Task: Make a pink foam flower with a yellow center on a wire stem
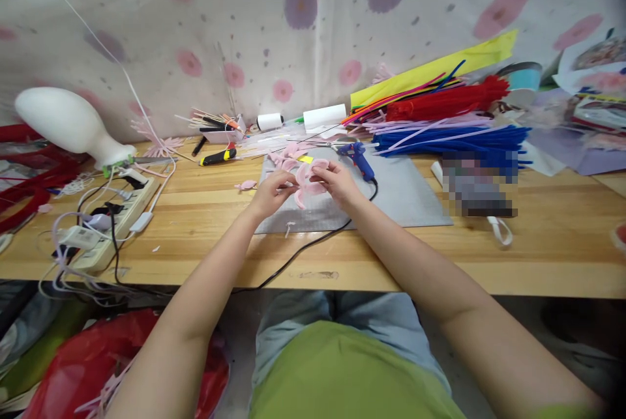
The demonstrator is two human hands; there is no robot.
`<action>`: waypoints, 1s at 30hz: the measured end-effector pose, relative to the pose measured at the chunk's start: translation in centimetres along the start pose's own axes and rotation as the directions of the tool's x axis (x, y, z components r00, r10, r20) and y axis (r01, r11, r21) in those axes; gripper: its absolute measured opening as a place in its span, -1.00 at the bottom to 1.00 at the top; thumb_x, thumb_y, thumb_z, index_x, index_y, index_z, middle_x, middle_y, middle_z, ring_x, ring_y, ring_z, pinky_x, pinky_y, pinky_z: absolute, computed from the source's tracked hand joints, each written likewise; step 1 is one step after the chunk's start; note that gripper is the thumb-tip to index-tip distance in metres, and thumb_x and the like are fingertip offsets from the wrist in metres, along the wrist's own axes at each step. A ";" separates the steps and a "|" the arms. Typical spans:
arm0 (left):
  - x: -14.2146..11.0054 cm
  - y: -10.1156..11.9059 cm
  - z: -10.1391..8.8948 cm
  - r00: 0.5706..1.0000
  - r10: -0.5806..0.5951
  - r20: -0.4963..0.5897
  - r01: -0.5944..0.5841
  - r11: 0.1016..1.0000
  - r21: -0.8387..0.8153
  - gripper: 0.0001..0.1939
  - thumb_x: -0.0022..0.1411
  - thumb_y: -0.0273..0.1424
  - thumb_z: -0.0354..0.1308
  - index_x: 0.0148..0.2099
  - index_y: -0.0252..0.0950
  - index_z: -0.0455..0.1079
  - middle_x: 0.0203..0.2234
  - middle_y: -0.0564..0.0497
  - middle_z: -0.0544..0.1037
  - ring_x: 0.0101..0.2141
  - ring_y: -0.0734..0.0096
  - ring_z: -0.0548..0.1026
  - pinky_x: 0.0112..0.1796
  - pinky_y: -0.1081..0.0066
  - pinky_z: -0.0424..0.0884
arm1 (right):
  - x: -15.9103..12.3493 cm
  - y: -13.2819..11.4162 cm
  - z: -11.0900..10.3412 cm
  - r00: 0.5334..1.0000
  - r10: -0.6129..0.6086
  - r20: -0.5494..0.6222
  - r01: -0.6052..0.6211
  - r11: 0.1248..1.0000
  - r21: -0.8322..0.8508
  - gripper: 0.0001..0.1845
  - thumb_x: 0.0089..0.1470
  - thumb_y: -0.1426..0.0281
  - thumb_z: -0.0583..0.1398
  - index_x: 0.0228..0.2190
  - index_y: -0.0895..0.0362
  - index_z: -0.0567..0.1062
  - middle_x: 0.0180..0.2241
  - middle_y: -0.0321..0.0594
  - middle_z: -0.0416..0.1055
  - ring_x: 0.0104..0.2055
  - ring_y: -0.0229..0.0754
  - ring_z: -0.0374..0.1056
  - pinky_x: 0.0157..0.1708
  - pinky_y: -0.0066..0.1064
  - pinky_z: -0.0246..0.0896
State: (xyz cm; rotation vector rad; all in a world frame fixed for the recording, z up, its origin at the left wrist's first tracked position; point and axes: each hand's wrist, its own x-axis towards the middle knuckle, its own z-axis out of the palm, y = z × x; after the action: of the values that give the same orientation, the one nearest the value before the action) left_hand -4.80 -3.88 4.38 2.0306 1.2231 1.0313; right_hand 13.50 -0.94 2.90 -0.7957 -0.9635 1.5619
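A pink flower of fuzzy pipe cleaner petals (302, 199) is held up between my two hands, over the grey mat (405, 201). My left hand (274, 194) pinches it from the left side. From the right, my right hand (338, 186) grips an upper petal between thumb and fingers. Behind the flower, more pink fuzzy pieces (283, 155) lie at the mat's back edge. A blue glue gun (359, 158) rests on the mat just beyond my right hand, its black cord running toward the table's front edge. One small pink piece (247, 185) lies left of the mat.
Bundles of blue pipe cleaners (454, 140) and red pipe cleaners (450, 98) lie at the back right. At the left stand a power strip (117, 220) with tangled cords and a white lamp (68, 122). A yellow-black utility knife (218, 157) lies near the back.
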 end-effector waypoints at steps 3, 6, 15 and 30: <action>-0.1 -0.2 0.2 0.999 0.000 -0.036 -0.002 0.998 -0.065 -0.86 0.06 -0.31 0.21 -0.32 -0.26 0.45 -0.31 -0.04 0.45 -0.23 0.42 0.40 -0.24 0.46 0.39 | -0.3 0.1 0.1 0.999 -0.020 0.033 0.021 0.999 -0.037 -0.63 -0.42 0.25 0.39 -0.52 0.13 0.42 -0.51 -0.36 0.43 -0.47 -0.33 0.31 -0.42 -0.47 0.18; -0.2 -0.2 0.3 0.998 -0.016 -0.067 0.008 0.992 -0.123 -0.82 0.01 -0.28 0.25 -0.36 -0.28 0.47 -0.30 -0.04 0.39 -0.23 0.41 0.39 -0.30 0.48 0.40 | -0.3 0.2 0.0 0.998 -0.024 0.057 0.027 0.998 -0.054 -0.63 -0.41 0.25 0.40 -0.51 0.12 0.42 -0.51 -0.36 0.43 -0.46 -0.31 0.31 -0.41 -0.46 0.18; 0.2 0.2 0.2 0.995 -0.073 -0.063 0.058 0.975 -0.214 -0.69 -0.08 -0.16 0.31 -0.38 -0.29 0.44 -0.29 -0.04 0.35 -0.22 0.39 0.36 -0.33 0.48 0.40 | -0.3 -0.1 0.2 0.995 -0.046 0.089 0.052 0.996 -0.072 -0.62 -0.45 0.23 0.39 -0.53 0.10 0.43 -0.51 -0.38 0.41 -0.47 -0.31 0.27 -0.44 -0.46 0.16; 0.2 0.7 0.0 0.998 -0.064 -0.011 0.064 0.996 -0.059 -0.70 0.03 -0.25 0.23 -0.19 -0.27 0.42 -0.08 -0.13 0.43 -0.04 0.31 0.38 -0.25 0.48 0.40 | -0.4 0.2 0.2 0.994 0.017 0.105 -0.018 1.000 0.013 -0.62 -0.46 0.29 0.39 -0.51 0.12 0.43 -0.50 -0.38 0.40 -0.45 -0.32 0.28 -0.38 -0.46 0.16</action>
State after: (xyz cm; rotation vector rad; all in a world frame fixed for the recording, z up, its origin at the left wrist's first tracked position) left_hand -4.44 -3.96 4.96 1.9304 1.2418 1.0396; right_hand 13.31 -1.37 2.84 -0.7202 -1.0231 1.6368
